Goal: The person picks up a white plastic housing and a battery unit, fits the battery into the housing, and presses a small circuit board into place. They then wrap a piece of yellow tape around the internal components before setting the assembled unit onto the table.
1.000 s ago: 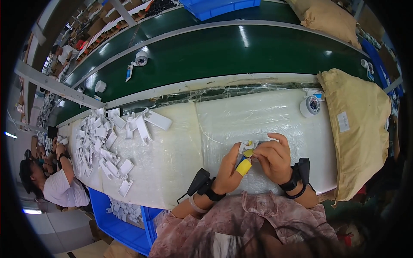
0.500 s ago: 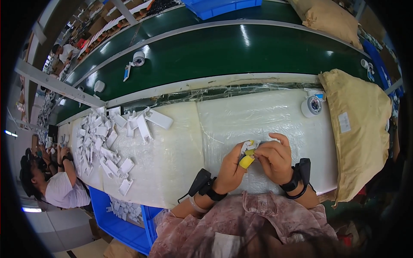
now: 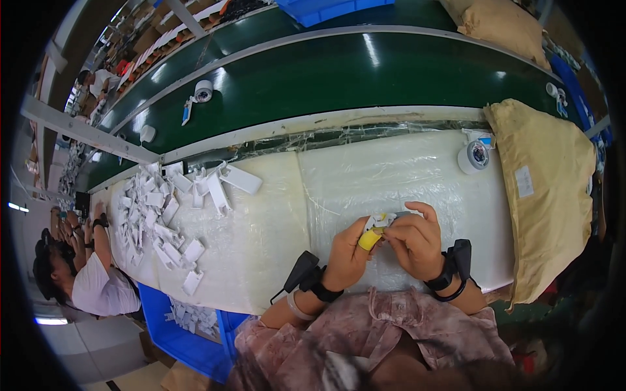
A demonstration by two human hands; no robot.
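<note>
Over the plastic-covered table (image 3: 352,176), my left hand (image 3: 347,255) pinches a small white plastic part (image 3: 376,222). My right hand (image 3: 417,244) meets it there, its fingers curled against the same part. A bright yellow band (image 3: 370,239) shows at my left thumb; I cannot tell whether it wraps the thumb or belongs to the part. Much of the part is hidden by my fingers. To the far right on the table is a round white device with a dark lens-like face (image 3: 474,156), a white and blue piece beside it.
Loose white plastic housings (image 3: 156,205) lie heaped at left. A blue bin (image 3: 176,339) with white parts is below them. A tan sack (image 3: 544,195) borders the right side. Behind runs a green conveyor (image 3: 293,85) carrying white devices (image 3: 203,91). A co-worker (image 3: 98,287) works at far left.
The yellow band and the white part have tilted slightly between my fingers. Both hands remain nearly in place. On the conveyor, the white devices at left have shifted slightly leftward in view.
</note>
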